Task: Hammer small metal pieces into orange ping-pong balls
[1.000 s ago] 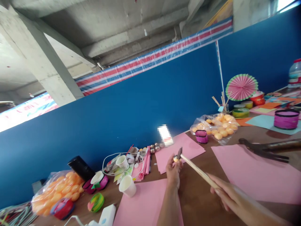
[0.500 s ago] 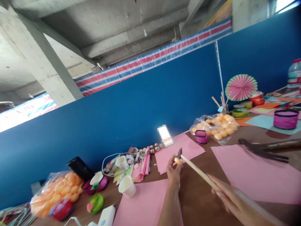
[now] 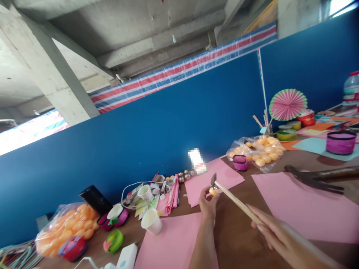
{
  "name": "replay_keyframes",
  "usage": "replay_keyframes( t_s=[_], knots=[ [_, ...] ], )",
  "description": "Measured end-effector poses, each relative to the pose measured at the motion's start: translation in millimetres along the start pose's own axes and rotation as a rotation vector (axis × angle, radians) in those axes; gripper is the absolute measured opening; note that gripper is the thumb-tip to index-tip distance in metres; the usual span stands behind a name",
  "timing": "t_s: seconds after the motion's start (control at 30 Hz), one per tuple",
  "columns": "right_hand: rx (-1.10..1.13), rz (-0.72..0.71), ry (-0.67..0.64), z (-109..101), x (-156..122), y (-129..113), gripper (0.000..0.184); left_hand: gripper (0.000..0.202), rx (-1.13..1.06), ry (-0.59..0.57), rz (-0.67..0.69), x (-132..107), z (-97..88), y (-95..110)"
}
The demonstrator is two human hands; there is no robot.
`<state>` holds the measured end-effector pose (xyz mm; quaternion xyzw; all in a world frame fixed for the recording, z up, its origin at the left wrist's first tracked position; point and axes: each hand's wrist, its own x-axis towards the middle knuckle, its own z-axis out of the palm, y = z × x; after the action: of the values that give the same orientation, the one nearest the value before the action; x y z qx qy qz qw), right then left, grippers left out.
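My left hand point(image 3: 208, 203) pinches a small orange ball point(image 3: 213, 191) between thumb and fingers, above the brown table. A shiny silver patch shows on top of the ball; I cannot tell whether it is a separate piece. Gripped in my right hand point(image 3: 273, 229) is the pale wooden handle of a small hammer point(image 3: 237, 201). Its dark, narrow head is right at the top of the ball, seemingly touching the silver part. Pink paper sheets point(image 3: 224, 175) lie behind my left hand and beneath my left forearm.
A claw hammer point(image 3: 311, 177) lies at right, partly over another pink sheet point(image 3: 303, 209). Bags of orange balls point(image 3: 265, 151) stand at back right and far left. A white paper cup point(image 3: 152, 221), silver balls point(image 3: 184, 175) and a black cylinder point(image 3: 95, 200) are left of centre. A blue partition point(image 3: 157, 127) rises behind.
The small hammer's head has risen slightly and its angle has shifted a little. The ball in my left hand has moved a touch right and down. Both grips stay the same.
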<state>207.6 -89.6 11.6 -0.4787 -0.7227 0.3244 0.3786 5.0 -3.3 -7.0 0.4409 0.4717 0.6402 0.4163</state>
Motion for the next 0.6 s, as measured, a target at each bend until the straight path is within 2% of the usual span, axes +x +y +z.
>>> replay_keyframes(
  t_s=[0.13,0.37,0.5,0.6],
  knots=[
    [-0.032,-0.016,0.011,-2,0,-2,0.047,0.043,-0.007,-0.007,-0.001,-1,0.0,1],
    [0.011,0.037,-0.026,5,-2,8,0.050,0.043,-0.167,0.081,-0.074,3,-0.3,-5],
    [0.057,0.103,-0.092,6,1,7,0.051,0.043,-0.196,0.059,-0.085,4,-0.9,-7],
    [0.075,0.135,-0.089,4,3,3,0.052,0.040,-0.211,0.048,-0.080,3,-1.3,-5]
  ],
)
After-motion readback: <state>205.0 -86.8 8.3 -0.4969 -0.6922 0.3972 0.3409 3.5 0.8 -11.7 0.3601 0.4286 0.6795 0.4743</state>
